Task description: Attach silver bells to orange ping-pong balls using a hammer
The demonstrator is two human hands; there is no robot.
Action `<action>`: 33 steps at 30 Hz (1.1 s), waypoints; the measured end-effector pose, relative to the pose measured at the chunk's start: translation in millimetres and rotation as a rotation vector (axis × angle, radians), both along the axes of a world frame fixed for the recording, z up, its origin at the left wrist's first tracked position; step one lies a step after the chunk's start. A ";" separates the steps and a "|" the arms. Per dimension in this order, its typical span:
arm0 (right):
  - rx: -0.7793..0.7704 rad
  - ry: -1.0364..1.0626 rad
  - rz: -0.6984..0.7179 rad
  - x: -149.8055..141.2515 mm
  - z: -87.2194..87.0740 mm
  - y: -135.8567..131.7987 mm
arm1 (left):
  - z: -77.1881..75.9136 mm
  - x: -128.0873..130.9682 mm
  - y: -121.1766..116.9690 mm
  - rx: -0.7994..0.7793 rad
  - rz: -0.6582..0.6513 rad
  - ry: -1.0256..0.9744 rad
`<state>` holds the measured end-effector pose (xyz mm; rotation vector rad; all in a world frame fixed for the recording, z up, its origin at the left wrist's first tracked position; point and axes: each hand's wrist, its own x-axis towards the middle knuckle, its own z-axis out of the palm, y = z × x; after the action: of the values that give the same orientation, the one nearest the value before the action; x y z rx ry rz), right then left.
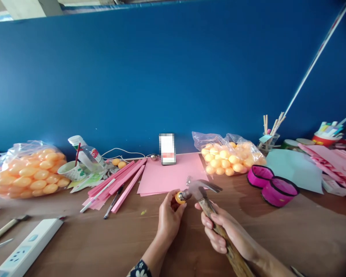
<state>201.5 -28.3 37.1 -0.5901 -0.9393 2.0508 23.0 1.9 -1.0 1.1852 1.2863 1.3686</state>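
My left hand (170, 215) is closed, thumb and fingers pinching a small orange ball (179, 198) low over the brown table. Something dark and shiny shows on the side of the ball facing the hammer; its details are too small to make out. My right hand (220, 231) is wrapped round the wooden handle of a claw hammer (200, 192). The hammer's striking face is right at the ball, seemingly touching it, and its claw points right. Just beyond the hammer head is a small silvery piece (188, 180). Pink paper sheets (170, 175) lie beyond both hands.
Bags of orange balls stand left (31, 175) and right (225, 157). Pink strips (123, 179), a pen (113, 202) and a bottle (88, 154) lie left. A power strip (31, 246) and another hammer (5, 229) are front left. Magenta rings (279, 191) lie right. A phone (167, 149) stands before the blue partition (167, 77).
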 end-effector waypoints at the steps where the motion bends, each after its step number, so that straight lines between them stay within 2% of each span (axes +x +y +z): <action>1: 0.002 0.009 -0.002 0.1 0.7 -0.3 | 0.4 -0.2 0.0 0.000 0.006 0.002; 4: 0.023 0.040 -0.030 1.0 3.3 -0.9 | 1.7 -0.1 0.1 -0.013 0.050 0.000; 10: 0.022 -0.054 0.014 -0.8 7.6 -3.0 | 1.1 0.7 -1.4 0.002 0.022 0.013; 14: 0.054 -0.027 -0.008 0.9 8.4 -4.0 | -2.3 0.2 -0.6 -0.011 0.071 0.023; 17: 0.020 -0.027 0.007 0.6 6.4 -3.3 | -3.4 0.1 -0.3 -0.012 0.055 0.025; 21: 0.013 0.028 0.000 1.6 5.4 -0.7 | -0.6 1.1 -0.7 -0.019 0.005 -0.029; 25: 0.019 0.082 -0.031 5.1 7.1 0.5 | 2.2 1.7 -0.2 -0.032 0.022 -0.040; 33: -0.005 0.028 0.010 1.4 3.3 0.0 | 8.9 2.0 -2.0 -0.088 0.044 0.009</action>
<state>202.9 -28.2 40.3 -0.5584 -0.9227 2.0658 25.0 -0.1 8.0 1.1105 1.3722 1.3252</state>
